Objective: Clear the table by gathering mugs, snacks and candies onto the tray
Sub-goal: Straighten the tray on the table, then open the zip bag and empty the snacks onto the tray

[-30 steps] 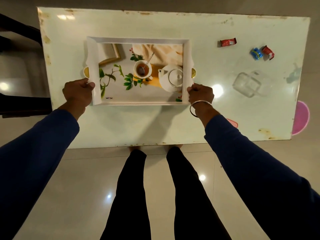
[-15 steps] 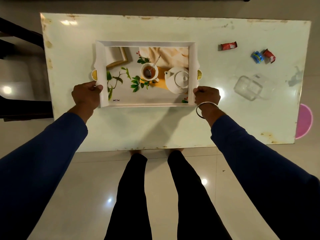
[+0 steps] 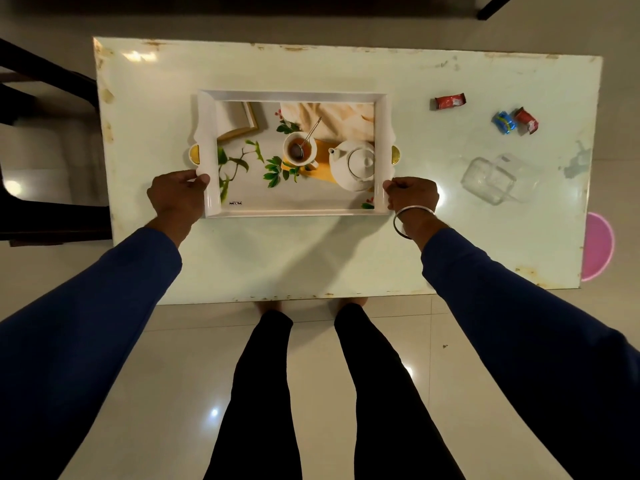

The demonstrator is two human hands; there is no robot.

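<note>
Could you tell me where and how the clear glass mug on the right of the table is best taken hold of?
Judging by its pose, grip the clear glass mug by its handle, which seems to stick out to the right; come from that side with the right hand.

A pale green table (image 3: pixel 346 258) with a glossy top and rust-stained, chipped edges carries everything. A white tray (image 3: pixel 294 95) with gold handles and a printed tea scene lies flat on it, left of the middle, toward 10 o'clock. A red candy (image 3: pixel 449 101) sits at about 1 o'clock. Further right, near 2 o'clock, a blue candy (image 3: pixel 504 122) and a second red candy (image 3: pixel 526 120) lie just beside each other. A clear glass mug (image 3: pixel 491 180) rests at 3 o'clock, below the candies, well apart from the tray.
</note>
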